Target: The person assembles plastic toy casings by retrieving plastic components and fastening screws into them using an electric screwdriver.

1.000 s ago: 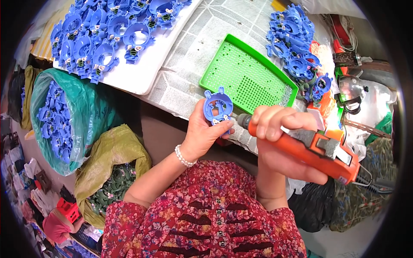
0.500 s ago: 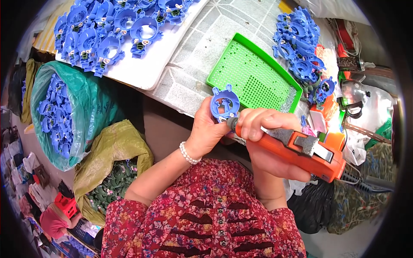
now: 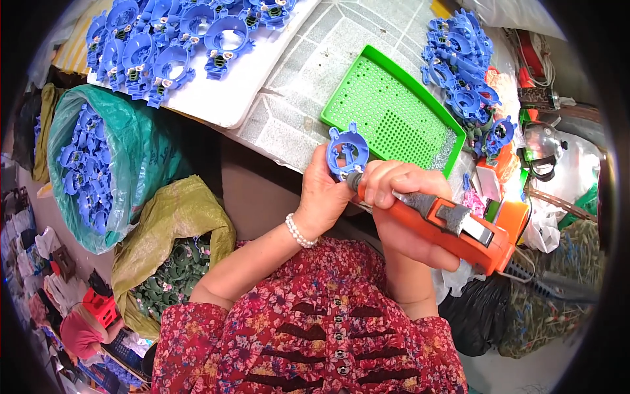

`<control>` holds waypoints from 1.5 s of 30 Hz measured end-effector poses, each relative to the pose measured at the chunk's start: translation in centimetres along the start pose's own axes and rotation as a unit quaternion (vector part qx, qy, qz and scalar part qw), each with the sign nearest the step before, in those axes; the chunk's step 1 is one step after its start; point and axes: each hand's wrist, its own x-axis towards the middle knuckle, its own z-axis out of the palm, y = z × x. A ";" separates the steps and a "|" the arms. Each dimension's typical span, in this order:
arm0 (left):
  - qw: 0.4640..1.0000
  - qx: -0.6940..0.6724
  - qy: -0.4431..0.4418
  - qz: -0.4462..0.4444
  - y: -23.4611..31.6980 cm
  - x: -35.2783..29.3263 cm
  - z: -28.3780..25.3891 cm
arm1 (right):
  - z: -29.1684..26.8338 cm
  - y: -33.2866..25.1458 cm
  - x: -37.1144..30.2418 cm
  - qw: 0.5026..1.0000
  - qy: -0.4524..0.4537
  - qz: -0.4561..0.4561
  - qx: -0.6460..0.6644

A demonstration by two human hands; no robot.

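Observation:
My left hand (image 3: 323, 190), with a white bead bracelet at the wrist, is closed on a blue plastic ring-shaped part (image 3: 348, 150) with small knobs around its rim. My right hand (image 3: 412, 213) wraps round an orange electric screwdriver (image 3: 453, 226) with a cord at its back end. The screwdriver's dark nose meets the lower edge of the blue part. Its tip is hidden there, so I cannot tell whether a screw sits under it. Just beyond both hands lies a green perforated tray (image 3: 371, 92), with small silvery pieces gathered in its right corner.
Many similar blue parts (image 3: 174, 62) cover a white board (image 3: 226, 115) at the far left. Another heap of them (image 3: 459, 56) lies at the right. A teal bag (image 3: 121, 171) of blue parts and an olive sack (image 3: 174, 213) of dark green pieces stand left of me.
Both hands, the blue part and the screwdriver have shifted slightly; the screwdriver's back end is a little lower left. The tray and heaps appear slightly shifted in view. Both grips stay closed.

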 end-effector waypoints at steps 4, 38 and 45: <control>0.999 -0.041 -0.002 -0.030 1.3 -0.2 -0.1 | 0.2 0.5 0.6 0.998 0.004 -0.027 0.062; 0.677 0.566 0.432 0.186 22.6 -0.6 -36.1 | -3.9 -1.7 0.6 0.996 0.084 0.015 -0.006; 0.580 0.668 0.465 0.035 23.1 4.4 -42.7 | -4.0 -1.6 0.5 0.995 0.103 0.004 -0.007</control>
